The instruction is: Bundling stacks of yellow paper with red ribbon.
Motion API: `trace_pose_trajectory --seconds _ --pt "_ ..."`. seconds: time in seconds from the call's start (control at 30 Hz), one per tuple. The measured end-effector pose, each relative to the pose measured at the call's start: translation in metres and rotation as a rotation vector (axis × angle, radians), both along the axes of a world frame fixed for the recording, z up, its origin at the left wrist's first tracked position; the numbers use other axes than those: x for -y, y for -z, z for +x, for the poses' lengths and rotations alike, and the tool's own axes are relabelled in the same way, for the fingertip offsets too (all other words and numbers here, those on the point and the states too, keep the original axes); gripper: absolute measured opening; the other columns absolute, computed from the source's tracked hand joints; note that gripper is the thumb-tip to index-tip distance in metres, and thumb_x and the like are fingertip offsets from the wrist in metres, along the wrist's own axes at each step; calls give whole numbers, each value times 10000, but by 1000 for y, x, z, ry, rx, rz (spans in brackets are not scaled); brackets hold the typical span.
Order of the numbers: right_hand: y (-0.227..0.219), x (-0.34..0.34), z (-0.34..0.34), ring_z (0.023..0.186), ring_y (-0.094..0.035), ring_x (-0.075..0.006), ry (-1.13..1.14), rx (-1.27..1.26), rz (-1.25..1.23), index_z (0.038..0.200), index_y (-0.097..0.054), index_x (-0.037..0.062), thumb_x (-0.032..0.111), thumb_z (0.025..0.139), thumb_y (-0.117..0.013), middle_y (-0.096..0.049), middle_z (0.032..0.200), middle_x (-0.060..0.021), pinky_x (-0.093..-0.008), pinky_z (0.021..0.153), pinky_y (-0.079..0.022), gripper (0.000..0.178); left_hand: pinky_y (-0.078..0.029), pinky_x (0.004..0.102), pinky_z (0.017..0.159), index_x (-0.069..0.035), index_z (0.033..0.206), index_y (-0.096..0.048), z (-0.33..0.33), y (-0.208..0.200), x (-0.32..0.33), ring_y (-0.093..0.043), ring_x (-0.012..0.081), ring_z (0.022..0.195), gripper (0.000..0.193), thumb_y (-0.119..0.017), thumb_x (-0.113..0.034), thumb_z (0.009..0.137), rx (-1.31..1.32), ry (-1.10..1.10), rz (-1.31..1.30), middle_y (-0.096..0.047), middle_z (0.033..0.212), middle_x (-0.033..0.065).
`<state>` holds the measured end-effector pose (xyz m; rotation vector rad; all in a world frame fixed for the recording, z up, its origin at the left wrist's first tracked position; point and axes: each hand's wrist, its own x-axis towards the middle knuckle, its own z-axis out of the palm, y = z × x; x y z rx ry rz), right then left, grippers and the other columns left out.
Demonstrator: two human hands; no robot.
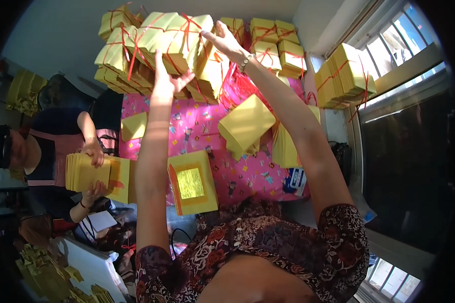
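Note:
Both my arms reach out to a tall pile of yellow paper bundles tied with red ribbon (179,43) at the far side of the table. My left hand (168,78) is at the pile's near face, fingers spread and thumb pointing up. Against the right side of the top bundles lies my right hand (227,44), its fingers stretched out flat. Neither hand is wrapped round a bundle; whether they press on the paper I cannot tell. Nearer to me, a loose stack of yellow paper (247,123) and a yellow sheet with a gold square (192,183) lie on the table.
A pink patterned cloth (187,136) covers the table. More tied bundles (290,55) stand at the back right, and another (345,78) sits by the window. At left, a person in a pink apron holds a yellow paper stack (88,171). A blue-and-white packet (296,182) lies at the right edge.

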<state>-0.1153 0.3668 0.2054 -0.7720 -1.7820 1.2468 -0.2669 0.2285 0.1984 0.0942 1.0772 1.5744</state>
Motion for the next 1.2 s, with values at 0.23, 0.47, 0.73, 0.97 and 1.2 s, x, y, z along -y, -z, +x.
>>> trace_pose_trajectory --seconds 0.23,0.47,0.73,0.97,1.2 --pt "34 85 74 975 -574 -233 116 58 259 1081 -597 11 217 836 -626 -593 1026 -139 -325 829 -476 321 -469 452 769 -19 1244 -402 5 -3 23 -519 321 884 928 -527 -754 690 -67 34 40 -456 1121 187" --pt "122 212 187 811 -587 -94 291 43 -133 999 -620 37 124 889 -579 -622 856 -35 -230 695 -475 146 -417 376 790 -10 1342 -326 64 90 66 -543 247 938 927 -511 -696 747 -527 -3 -74 -398 1301 208" --pt "163 271 195 850 -555 -108 462 -42 -672 1144 -519 16 283 876 -618 -574 962 -42 -249 698 -475 391 -362 360 835 -32 1301 -413 107 180 101 -490 194 889 1051 -503 -831 625 -373 283 -408 -518 1083 121" --pt "173 226 175 885 -550 -152 500 10 -925 1189 -471 2 404 837 -651 -562 1035 -68 -294 726 -478 564 -278 446 1027 -60 1395 -349 120 166 91 -393 288 1244 1008 -536 -753 687 -521 514 -177 -463 1310 150" --pt "181 223 162 950 -618 -241 376 -108 -914 1187 -392 -68 330 801 -699 -545 1119 -177 -371 735 -564 633 -426 336 902 41 1263 -440 121 199 87 -546 199 1027 893 -816 -447 617 -520 303 -128 -576 1118 149"
